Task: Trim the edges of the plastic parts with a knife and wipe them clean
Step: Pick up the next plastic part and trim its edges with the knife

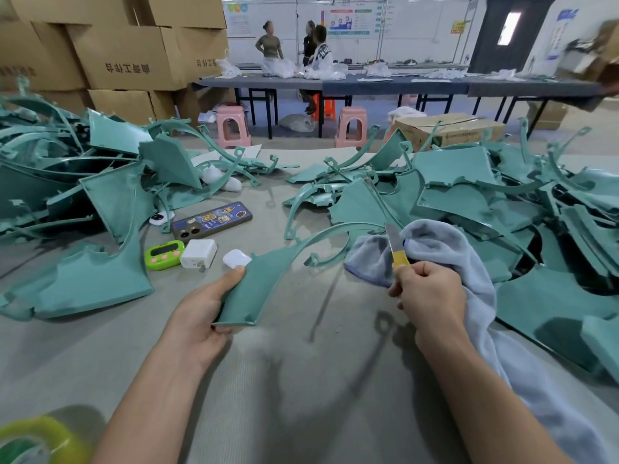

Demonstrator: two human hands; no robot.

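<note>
Grips with the left hand [201, 316] the broad flat end of a teal plastic part [254, 286], thumb laid along the upper edge, fingers curled under the lower corner, palm turned inward. Pinches with the right hand [432, 296] the yellow handle of a small knife [397, 249], fist knuckles-up, blade pointing up and away, well clear of the part. Carries a grey-blue cloth [435, 242] bunched behind that same hand, seemingly tucked into the grip, draped past the wrist onto the table [301, 380]. Reaches in with both forearms from the near edge, part raised just above the tabletop between them.

Looks light, thin-walled and smooth: stiff across the wide panel, probably springy along the slender curved arm sweeping right towards the cloth. Best taken by the panel, as here; likely needs support close to the cut to stop the thin arm flexing under the blade. Possibly slippery once wiped, and rough at untrimmed edges.

Just beyond the left thumb: a white earbud case [236, 258], a white charger [199, 252], a green timer [164, 251], a phone [211, 221]. Further out, heaps of like parts on the left [83, 182] and right [485, 195].
</note>
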